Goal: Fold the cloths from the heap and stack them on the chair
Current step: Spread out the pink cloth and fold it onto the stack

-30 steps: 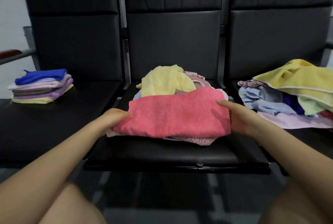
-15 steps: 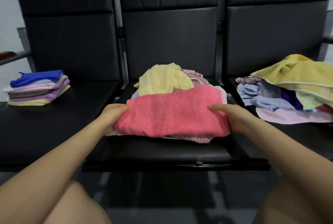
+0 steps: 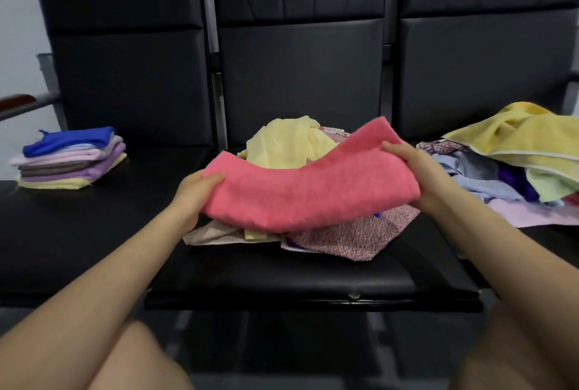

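Note:
A folded pink cloth (image 3: 310, 189) hangs lifted above the middle chair seat (image 3: 282, 276). My left hand (image 3: 195, 190) grips its left end and my right hand (image 3: 416, 173) grips its right end, which is raised higher. Under it lie loose cloths: a pale yellow one (image 3: 288, 142), a pink patterned one (image 3: 351, 233) and a beige one (image 3: 213, 233). A neat stack of folded cloths (image 3: 70, 157), blue on top, sits on the left chair (image 3: 78, 226). An unfolded heap (image 3: 513, 164) with a yellow towel on top covers the right chair.
Three black padded chairs stand side by side with tall backrests (image 3: 300, 70). A wooden-topped armrest (image 3: 18, 104) juts out at the far left. My knees show at the bottom edge, close to the middle seat's front rim.
The pink cloth, lying flat on the middle pile before, has been lifted off it; its right end rose higher than the left, and the cloths beneath came into view.

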`<state>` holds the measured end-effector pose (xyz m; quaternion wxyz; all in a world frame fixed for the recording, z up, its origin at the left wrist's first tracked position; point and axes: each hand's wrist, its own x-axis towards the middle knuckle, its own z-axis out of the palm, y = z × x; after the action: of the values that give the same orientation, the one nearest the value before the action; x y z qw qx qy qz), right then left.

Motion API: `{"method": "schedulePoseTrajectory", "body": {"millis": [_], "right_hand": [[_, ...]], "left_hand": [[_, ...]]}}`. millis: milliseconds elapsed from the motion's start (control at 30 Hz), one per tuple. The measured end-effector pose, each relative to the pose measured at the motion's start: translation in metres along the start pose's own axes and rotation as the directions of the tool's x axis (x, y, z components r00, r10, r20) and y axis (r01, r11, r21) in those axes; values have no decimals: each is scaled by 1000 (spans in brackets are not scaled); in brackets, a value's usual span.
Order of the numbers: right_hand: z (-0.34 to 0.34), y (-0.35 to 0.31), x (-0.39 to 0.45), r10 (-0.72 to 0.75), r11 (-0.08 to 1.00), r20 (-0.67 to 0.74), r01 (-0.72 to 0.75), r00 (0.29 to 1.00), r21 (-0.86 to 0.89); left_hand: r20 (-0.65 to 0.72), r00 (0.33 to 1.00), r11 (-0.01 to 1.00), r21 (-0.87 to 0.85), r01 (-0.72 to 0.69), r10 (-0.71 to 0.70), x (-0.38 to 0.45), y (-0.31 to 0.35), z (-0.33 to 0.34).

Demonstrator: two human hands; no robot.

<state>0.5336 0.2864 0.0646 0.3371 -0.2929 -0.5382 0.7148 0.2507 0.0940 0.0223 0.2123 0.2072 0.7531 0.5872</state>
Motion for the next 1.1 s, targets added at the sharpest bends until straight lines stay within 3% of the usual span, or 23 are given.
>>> {"method": "schedulePoseTrajectory", "body": {"millis": [133, 267, 333, 400, 600, 733, 867, 967, 1100], "right_hand": [[1, -10, 13, 114, 990, -122, -103, 986, 93], [-10, 17, 24, 237, 941, -210, -278, 948, -193], [-16, 29, 26, 168, 895, -325, -282, 931, -345], [-21, 33, 25, 148, 901, -352, -273, 924, -338], [-11, 14, 8, 239, 926, -244, -296, 940, -233], [16, -10, 3, 183, 951, -188, -222, 965, -216], [50, -21, 8, 163, 955, -18, -162, 986, -248], [82, -7, 16, 203, 962, 113, -176, 973, -208], [111, 36, 17, 285, 915, 234, -191, 929, -356]], "left_hand": [[52, 998, 998, -52, 37, -35, -5, 3, 1], [205, 960, 982, 64, 180, -190, -15, -12, 3], [248, 942, 965, 187, 184, -227, -15, -21, -1], [251, 937, 954, 233, 187, -245, -14, -25, -7], [249, 933, 956, 209, 208, -258, -16, -26, -12], [121, 980, 948, 297, 115, -156, -10, -27, -16], [-47, 998, 977, 207, 46, -37, -5, -22, -20], [-6, 999, 995, 88, 51, -51, -11, -15, -14], [99, 987, 991, 0, 130, -130, -20, -6, 1]]}}
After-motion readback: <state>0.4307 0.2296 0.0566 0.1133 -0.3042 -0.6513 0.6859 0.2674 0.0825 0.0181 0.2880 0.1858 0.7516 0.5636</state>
